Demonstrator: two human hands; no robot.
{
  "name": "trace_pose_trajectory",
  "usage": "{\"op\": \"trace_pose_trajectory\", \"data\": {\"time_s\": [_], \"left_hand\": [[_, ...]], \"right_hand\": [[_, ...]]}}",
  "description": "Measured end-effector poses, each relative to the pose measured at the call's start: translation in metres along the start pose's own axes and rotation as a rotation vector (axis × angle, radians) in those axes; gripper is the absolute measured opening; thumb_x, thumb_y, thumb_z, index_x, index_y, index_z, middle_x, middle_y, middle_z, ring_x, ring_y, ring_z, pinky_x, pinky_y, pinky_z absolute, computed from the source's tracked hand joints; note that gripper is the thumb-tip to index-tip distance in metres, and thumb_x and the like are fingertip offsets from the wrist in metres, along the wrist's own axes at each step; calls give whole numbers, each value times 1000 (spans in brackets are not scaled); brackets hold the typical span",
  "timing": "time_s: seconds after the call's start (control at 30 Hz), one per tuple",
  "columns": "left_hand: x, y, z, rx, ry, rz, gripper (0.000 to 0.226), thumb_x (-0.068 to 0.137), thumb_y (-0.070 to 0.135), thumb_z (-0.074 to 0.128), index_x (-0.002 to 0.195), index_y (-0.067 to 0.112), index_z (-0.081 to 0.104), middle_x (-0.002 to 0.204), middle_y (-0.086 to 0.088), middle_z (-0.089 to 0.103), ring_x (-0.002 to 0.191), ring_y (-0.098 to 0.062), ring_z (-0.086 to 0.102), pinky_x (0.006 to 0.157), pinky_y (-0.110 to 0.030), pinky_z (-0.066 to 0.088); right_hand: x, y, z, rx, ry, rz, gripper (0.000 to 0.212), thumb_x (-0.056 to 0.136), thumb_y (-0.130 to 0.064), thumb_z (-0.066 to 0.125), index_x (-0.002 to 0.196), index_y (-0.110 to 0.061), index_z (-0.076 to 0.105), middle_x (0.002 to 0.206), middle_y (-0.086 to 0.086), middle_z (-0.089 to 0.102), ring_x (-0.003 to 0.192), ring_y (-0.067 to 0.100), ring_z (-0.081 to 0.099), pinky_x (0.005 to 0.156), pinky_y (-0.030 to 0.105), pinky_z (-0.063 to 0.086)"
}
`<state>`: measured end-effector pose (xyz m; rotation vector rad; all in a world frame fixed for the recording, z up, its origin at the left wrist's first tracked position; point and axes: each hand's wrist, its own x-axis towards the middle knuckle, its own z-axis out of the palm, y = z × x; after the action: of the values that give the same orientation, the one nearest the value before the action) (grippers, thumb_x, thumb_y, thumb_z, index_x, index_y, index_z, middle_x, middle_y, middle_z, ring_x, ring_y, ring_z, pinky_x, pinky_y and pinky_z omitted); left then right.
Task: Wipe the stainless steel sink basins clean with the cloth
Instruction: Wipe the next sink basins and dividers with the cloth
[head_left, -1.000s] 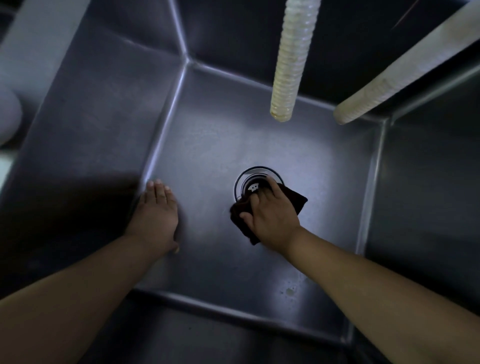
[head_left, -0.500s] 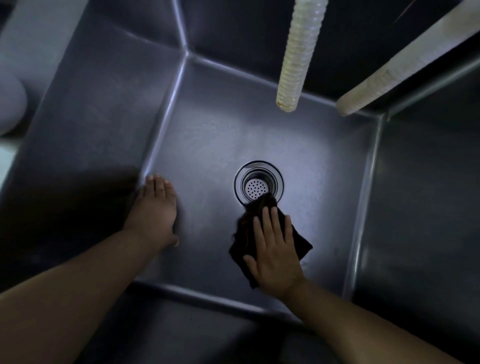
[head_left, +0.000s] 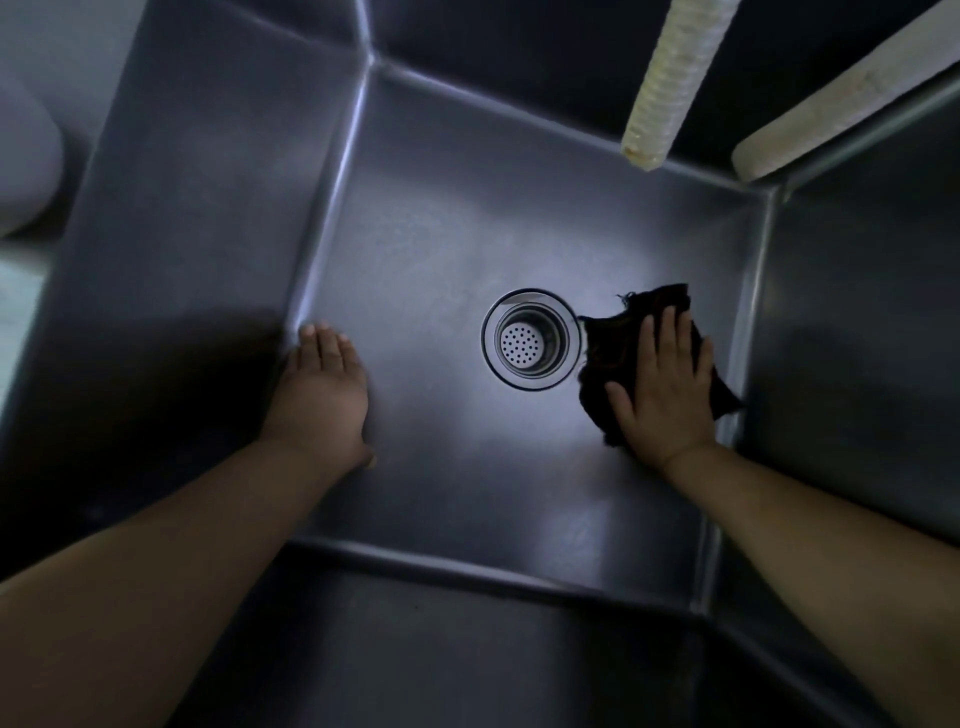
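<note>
I look down into a deep stainless steel sink basin (head_left: 447, 218). A round drain with a perforated strainer (head_left: 531, 339) sits in the middle of its floor. My right hand (head_left: 666, 387) presses flat, fingers straight, on a dark cloth (head_left: 602, 353) lying on the floor just right of the drain, close to the right wall. Part of the cloth is hidden under the palm. My left hand (head_left: 323, 389) rests flat on the basin floor at the foot of the left wall, fingers straight, holding nothing.
A ribbed pale hose (head_left: 670, 78) hangs down over the back of the basin. A second pale tube (head_left: 831, 104) slants in from the upper right. The basin's right wall (head_left: 857, 338) stands close to the cloth. A pale rounded object (head_left: 26, 156) lies outside at left.
My right hand has slid the cloth from in front of the drain round to its right side, uncovering the strainer. My left hand has stayed in place.
</note>
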<state>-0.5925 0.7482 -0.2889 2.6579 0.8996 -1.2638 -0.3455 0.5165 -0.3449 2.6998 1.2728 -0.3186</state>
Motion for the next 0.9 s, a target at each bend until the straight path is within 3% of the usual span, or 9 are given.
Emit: {"op": "trace_pose_trajectory", "data": {"time_s": [0.27,0.53,0.7,0.9], "left_hand": [[0,0,0,-14,34,0,130,66,57,74,144,-12,-3,152,-33,2,142,-46,5,117,-46,12],[1,1,0,-13,23,-6,131,67,57,74,143,-13,-7,153,-32,-3,143,-44,2,117,-44,10],[-1,2,-1,-20,6,-15,130,69,54,74,144,-12,-9,153,-31,-6,143,-43,-1,117,-43,7],[0,6,-5,-15,-16,-27,130,67,52,77,144,-12,-6,153,-33,-4,143,-44,2,118,-45,11]], "right_hand": [[-82,-74,18,12,-48,-284,88,85,-60,34,140,8,29,146,38,24,139,50,16,107,68,14],[-19,-169,2,43,-10,-316,92,82,-66,39,149,-5,24,154,28,16,144,43,8,113,62,11],[-20,-170,6,36,5,-461,86,84,-61,42,151,-12,21,156,23,14,145,40,6,115,59,7],[-65,-118,19,46,0,-682,84,81,-59,48,150,-14,27,156,19,16,145,38,7,115,59,9]]}}
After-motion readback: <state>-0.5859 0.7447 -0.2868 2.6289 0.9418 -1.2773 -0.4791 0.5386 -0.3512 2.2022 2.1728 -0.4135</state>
